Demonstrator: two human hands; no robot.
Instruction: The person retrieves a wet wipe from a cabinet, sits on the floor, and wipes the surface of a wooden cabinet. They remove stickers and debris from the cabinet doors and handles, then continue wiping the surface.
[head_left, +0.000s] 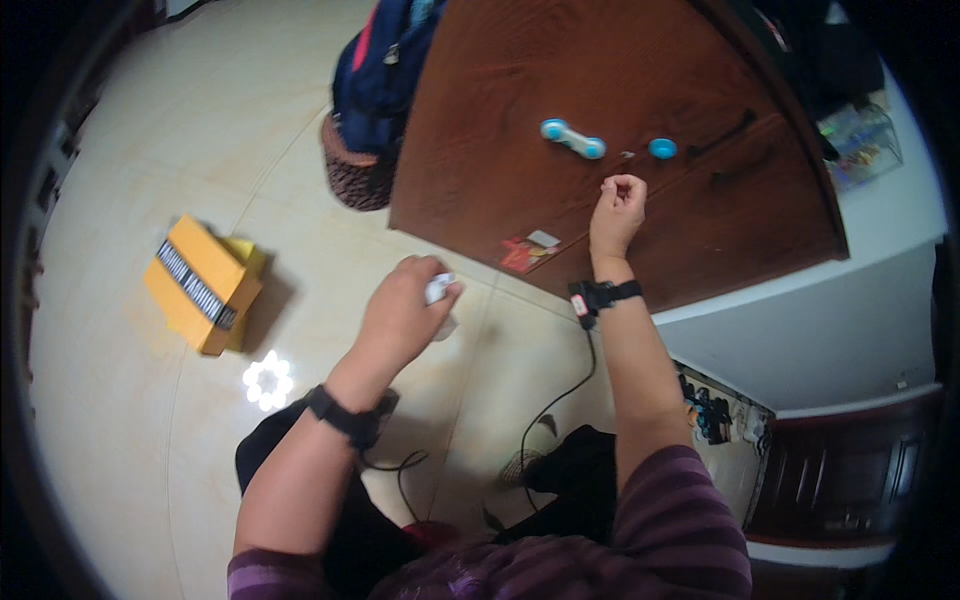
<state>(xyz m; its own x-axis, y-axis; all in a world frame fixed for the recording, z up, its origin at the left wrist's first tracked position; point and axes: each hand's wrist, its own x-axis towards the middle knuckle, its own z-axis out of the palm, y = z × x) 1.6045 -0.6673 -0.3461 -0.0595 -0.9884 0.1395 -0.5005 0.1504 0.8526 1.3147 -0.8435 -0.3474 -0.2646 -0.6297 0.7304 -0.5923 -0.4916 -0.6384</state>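
My left hand (401, 307) is closed around a small white item (438, 288), mostly covered by the fingers. More of something pale shows below the thumb, too blurred to name. My right hand (619, 214) is over a brown wooden panel (510, 150), its fingertips drawn together and nothing visible between them. Just beyond it, a white strap-like latch with two blue round ends (573, 140) is against the wood. To the latch's right are a tiny pale scrap (628, 154) and a blue round piece (662, 148). Both wrists wear black straps with cables.
On the floor at left stands a yellow box (196, 289) with a black printed band. A dark blue backpack (375, 97) leans by the panel's left edge. A red and gold sticker (521, 253) is near the panel's lower edge. A black cable (559, 397) hangs beneath my right wrist.
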